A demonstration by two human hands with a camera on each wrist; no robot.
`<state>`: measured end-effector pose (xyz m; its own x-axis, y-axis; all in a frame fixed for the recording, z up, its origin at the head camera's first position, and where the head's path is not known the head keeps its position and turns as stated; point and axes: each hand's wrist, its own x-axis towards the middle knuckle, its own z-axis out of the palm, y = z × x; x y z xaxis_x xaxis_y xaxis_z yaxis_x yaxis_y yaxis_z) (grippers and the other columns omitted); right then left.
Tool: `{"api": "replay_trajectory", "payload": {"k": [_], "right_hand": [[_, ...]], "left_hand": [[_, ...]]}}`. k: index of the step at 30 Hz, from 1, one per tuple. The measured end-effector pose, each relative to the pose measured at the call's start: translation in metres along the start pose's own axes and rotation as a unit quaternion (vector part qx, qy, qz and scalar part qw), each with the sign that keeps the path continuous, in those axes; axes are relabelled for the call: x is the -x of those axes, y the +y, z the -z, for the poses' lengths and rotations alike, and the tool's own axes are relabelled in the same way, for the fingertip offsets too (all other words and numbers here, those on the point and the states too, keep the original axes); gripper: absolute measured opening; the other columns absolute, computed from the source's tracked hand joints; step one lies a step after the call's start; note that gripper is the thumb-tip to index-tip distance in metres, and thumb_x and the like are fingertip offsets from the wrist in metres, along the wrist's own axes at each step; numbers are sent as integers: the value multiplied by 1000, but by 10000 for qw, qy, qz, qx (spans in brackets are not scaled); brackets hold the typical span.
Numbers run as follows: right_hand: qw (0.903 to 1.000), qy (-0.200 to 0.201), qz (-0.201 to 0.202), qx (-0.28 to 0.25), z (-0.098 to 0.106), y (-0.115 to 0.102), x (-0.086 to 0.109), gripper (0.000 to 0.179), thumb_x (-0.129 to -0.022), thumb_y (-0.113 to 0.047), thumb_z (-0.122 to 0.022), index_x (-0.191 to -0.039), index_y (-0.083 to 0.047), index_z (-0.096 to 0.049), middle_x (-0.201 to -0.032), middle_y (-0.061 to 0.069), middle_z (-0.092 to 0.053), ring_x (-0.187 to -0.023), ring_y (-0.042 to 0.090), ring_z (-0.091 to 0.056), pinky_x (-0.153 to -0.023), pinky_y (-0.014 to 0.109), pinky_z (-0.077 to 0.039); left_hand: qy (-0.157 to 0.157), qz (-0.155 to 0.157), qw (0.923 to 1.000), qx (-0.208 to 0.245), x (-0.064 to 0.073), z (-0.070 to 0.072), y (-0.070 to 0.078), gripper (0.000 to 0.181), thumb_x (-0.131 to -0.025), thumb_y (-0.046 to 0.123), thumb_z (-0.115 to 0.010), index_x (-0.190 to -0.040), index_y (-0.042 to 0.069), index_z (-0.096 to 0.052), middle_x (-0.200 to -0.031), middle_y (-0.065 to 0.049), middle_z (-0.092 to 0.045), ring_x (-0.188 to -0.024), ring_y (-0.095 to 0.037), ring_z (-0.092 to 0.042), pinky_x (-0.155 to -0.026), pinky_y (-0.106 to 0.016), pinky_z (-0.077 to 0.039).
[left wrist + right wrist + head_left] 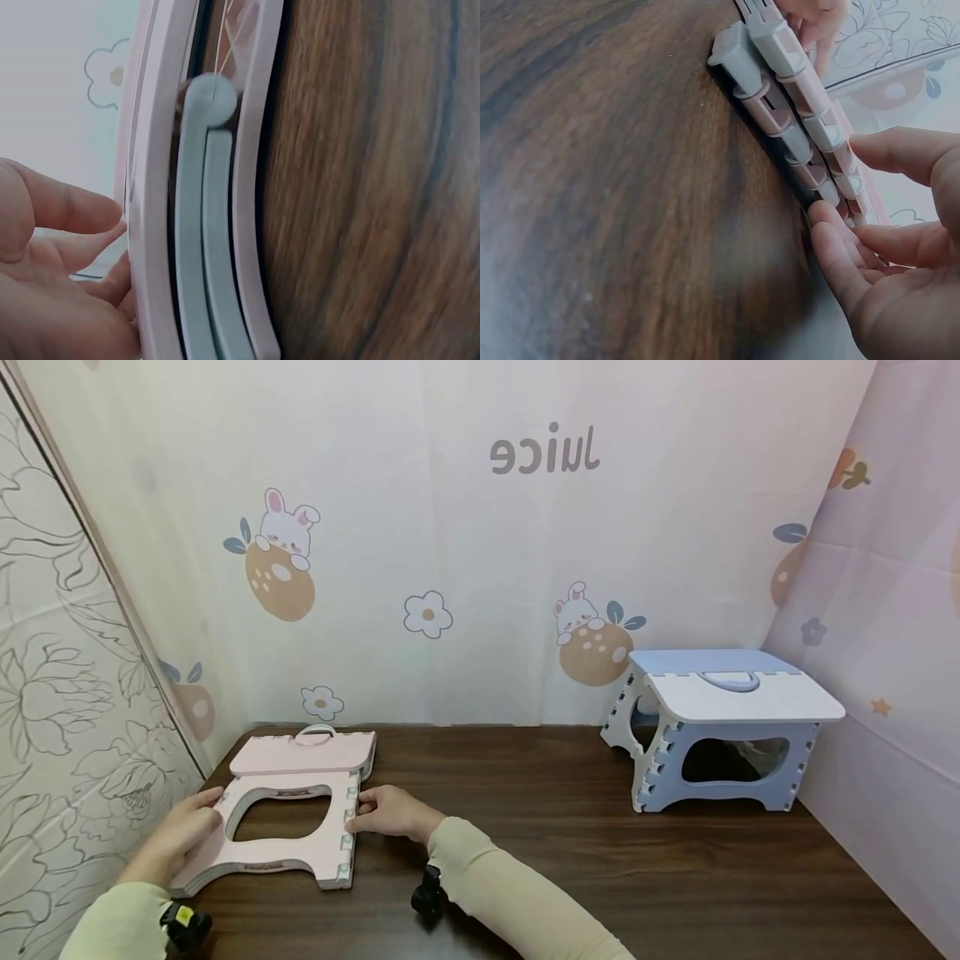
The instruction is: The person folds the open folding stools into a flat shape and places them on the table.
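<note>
A pink folding stool (336, 847), folded flat, lies at the left of the dark wooden table, its carry handle (315, 736) toward the back. My left hand (180, 833) holds its left edge; in the left wrist view the fingers (75, 210) bend against the pink rim, beside nested pale grey leg parts (193, 217). At the right edge my right hand (397, 812) pinches the hinged side. Seen from the right wrist, the thumb (900, 154) is at the upper layer, the other fingers (836, 251) at the lower, near the tabletop.
A blue and white folding stool (735, 768) stands unfolded on the table (525, 793) at the right. A printed curtain (487, 543) hangs behind the table, and a flower-patterned panel (67, 693) borders its left side.
</note>
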<state>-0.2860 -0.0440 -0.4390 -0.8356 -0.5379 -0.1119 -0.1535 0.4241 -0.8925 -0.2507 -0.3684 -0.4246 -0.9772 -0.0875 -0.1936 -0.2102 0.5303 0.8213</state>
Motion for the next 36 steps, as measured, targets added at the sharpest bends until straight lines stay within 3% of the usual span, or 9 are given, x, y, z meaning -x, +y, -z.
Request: {"api": "replay_trajectory", "payload": {"k": [1, 2, 7, 15, 21, 36], "right_hand": [[10000, 11, -2, -2, 0, 0, 1, 58, -87, -21, -78, -138, -1, -58, -113, 0, -67, -98, 7, -58, -84, 27, -49], [10000, 33, 2, 5, -1, 0, 1, 58, -87, -21, -78, -138, -1, -58, -112, 0, -67, -98, 7, -58, -84, 27, -49], [9999, 94, 48, -14, 2, 1, 2, 57, -87, -23, -78, -137, -2, -59, -108, -2, -66, -93, 7, -58, -80, 26, -49], [9999, 42, 150, -12, 15, 9, 7, 60, -90, -27, -75, -141, -2, -55, -113, 1, -65, -91, 7, -58, -76, 27, -49], [9997, 39, 254, 40, 27, 16, 13, 58, -92, -27, -72, -141, -1, -55, -113, 2, -64, -90, 8, -58, -74, 28, -49], [9995, -7, 254, 185, 56, 31, 30, 55, -95, -30, -69, -142, -4, -54, -118, 0, -61, -104, 12, -57, -85, 32, -48]], "left_hand": [[1, -27, 10000, -29, 0, -1, 1, 71, -88, -1, -38, -149, -18, -5, -152, -43, -6, -143, -53, -9, -114, -58, -19], [50, -84, 9999, -57, -1, -2, 2, 70, -90, -1, -38, -149, -18, -5, -152, -43, -7, -143, -54, -7, -114, -61, -14], [363, -306, 9988, -122, 1, -5, 11, 64, -98, 5, -37, -150, -17, -8, -151, -45, -13, -141, -55, -17, -113, -60, -21], [735, -414, 9964, 93, 6, -15, 28, 61, -101, 9, -40, -154, -11, -16, -154, -37, -22, -142, -48, -23, -114, -56, -23], [500, -413, 9957, 664, 8, -27, 45, 60, -105, 14, -38, -156, -7, -14, -158, -34, -17, -145, -46, -19, -116, -55, -20], [18, -551, 9939, 952, 8, -56, 73, 57, -105, 13, -38, -156, -5, -20, -157, -30, -23, -146, -44, -17, -116, -61, -15]]}}
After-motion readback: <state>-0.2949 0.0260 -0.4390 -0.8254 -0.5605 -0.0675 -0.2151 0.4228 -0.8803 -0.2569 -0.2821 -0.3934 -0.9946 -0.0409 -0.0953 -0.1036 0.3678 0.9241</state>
